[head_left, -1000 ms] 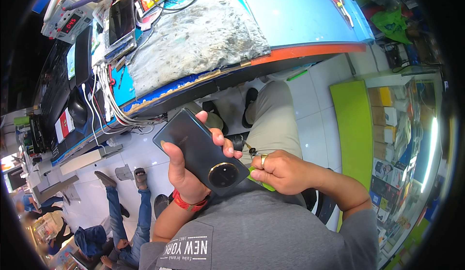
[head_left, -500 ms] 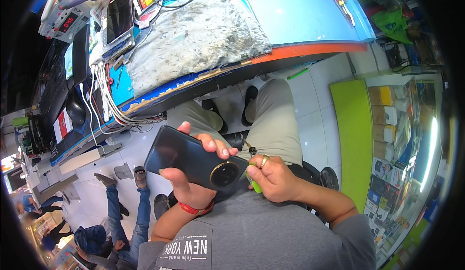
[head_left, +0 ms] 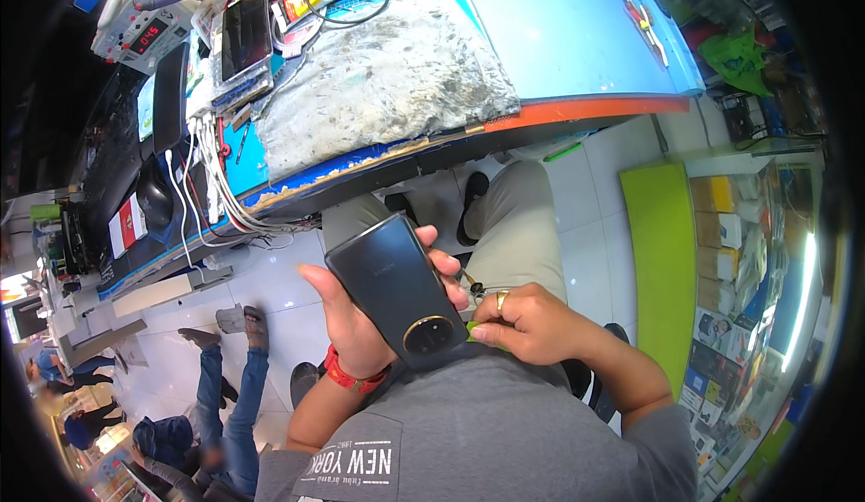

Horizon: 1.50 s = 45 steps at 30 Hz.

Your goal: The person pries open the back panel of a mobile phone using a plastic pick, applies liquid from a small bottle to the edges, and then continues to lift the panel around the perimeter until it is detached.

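Observation:
My left hand (head_left: 347, 317) is wrapped round a dark blue smartphone (head_left: 383, 272), thumb along one edge and fingers along the other. The phone's back faces up, with a round gold-rimmed camera module (head_left: 427, 334) at its near end. Close to that end, my right hand (head_left: 532, 324) pinches a small bright green piece (head_left: 473, 329), mostly hidden by the fingers. The green piece reaches the phone's corner; whether it touches cannot be made out. Just beyond those fingers shows a small metal-and-dark item (head_left: 477, 288), too small to name.
Ahead stands a workbench with a stained grey mat (head_left: 387, 78) and a light blue mat (head_left: 577, 47). White cables (head_left: 212, 173) hang over its left edge. A glass display case (head_left: 734, 295) with a green side is at right. Another person sits at lower left.
My left hand has turned the phone more upright and shifted it right. My right hand still pinches the green piece, less of which shows now. The view has shifted slightly.

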Tool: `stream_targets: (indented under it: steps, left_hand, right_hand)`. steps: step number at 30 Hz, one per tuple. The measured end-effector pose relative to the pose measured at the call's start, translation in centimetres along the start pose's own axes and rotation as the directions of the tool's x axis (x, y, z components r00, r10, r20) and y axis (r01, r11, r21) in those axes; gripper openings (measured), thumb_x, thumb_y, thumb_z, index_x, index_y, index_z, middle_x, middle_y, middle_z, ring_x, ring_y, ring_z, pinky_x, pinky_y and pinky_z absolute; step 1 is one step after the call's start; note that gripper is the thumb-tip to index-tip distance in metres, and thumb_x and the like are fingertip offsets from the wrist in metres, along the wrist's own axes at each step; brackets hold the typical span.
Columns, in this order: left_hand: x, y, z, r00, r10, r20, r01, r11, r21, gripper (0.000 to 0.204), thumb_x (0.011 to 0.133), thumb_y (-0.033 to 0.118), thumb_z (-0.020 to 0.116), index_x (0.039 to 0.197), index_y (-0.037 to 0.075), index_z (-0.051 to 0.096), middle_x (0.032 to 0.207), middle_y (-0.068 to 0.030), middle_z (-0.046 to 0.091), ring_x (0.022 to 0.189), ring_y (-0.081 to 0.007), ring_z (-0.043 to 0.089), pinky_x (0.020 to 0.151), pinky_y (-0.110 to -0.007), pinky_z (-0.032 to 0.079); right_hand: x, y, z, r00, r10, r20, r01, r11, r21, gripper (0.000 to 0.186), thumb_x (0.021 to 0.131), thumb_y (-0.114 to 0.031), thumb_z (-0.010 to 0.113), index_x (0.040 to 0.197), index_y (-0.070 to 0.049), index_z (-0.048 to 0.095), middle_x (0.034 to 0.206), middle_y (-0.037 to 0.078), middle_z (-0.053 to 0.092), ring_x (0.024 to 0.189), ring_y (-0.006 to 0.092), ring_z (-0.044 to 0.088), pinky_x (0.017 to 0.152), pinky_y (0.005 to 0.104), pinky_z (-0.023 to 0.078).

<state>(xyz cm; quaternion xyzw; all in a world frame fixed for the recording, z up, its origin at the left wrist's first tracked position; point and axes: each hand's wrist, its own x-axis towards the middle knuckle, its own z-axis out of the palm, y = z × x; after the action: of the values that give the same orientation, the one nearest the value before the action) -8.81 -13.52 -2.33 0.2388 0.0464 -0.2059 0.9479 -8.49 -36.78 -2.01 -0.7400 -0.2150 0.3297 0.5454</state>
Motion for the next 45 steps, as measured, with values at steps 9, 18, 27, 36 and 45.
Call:
stream_targets:
  steps: [9,18,27,36,45]
  left_hand:
    - [-1.1,-0.7,-1.6,1.000,-0.019,0.019,0.022,0.989,-0.146,0.116,0.083,0.093,0.029,0.141,-0.007,0.042,0.119,-0.0185,0.060,0.107,-0.0302,0.062,0.093,-0.049,0.053]
    - [-2.8,-1.4,-1.3,0.988,-0.142,0.066,0.082,0.825,0.559,0.117,0.084,0.091,0.034,0.145,-0.008,0.043,0.129,-0.0162,0.056,0.119,-0.0250,0.057,0.104,-0.038,0.046]
    - [-2.0,-1.1,-1.6,0.964,-0.018,0.267,-0.247,0.317,0.916,0.109,0.087,0.087,0.036,0.142,-0.007,0.044,0.123,-0.0214,0.055,0.109,-0.0326,0.057,0.096,-0.041,0.046]
    - [-2.2,-2.5,-2.1,0.955,0.022,0.297,-0.290,0.288,0.912,0.110,0.086,0.088,0.037,0.143,-0.005,0.041,0.125,-0.0219,0.054,0.111,-0.0355,0.056,0.097,-0.043,0.045]
    - [-3.3,-4.4,-4.1,0.966,-0.051,0.255,-0.202,0.467,0.861,0.101,0.092,0.081,0.040,0.146,-0.004,0.035,0.131,-0.0183,0.046,0.115,-0.0277,0.054,0.102,-0.041,0.043]
  right_hand:
    - [-1.1,2.3,1.9,0.965,-0.260,0.020,0.240,0.857,-0.455,0.007,0.093,-0.010,0.066,0.094,-0.004,0.065,0.081,0.010,0.062,0.069,0.0308,0.064,0.061,0.0393,0.051]
    - [0.2,0.0,-1.3,0.917,-0.160,-0.365,0.143,0.987,-0.072,0.011,0.094,-0.002,0.065,0.104,-0.001,0.068,0.083,0.009,0.067,0.070,0.0220,0.065,0.065,0.0316,0.051]
    - [0.8,-2.4,-0.5,0.976,0.097,-0.196,-0.007,0.909,0.416,0.024,0.098,-0.012,0.068,0.116,0.004,0.065,0.088,0.003,0.067,0.074,0.0057,0.061,0.063,0.0239,0.049]
    - [1.4,-3.0,-1.5,0.971,0.227,-0.073,-0.142,0.797,0.587,0.023,0.092,0.001,0.069,0.114,0.004,0.065,0.092,0.007,0.068,0.075,0.0094,0.065,0.067,0.0248,0.053]
    - [1.9,-2.3,-0.9,0.951,0.307,-0.035,-0.219,0.749,0.626,0.027,0.088,0.007,0.060,0.114,0.006,0.064,0.091,0.007,0.067,0.078,0.0107,0.067,0.070,0.0251,0.057]
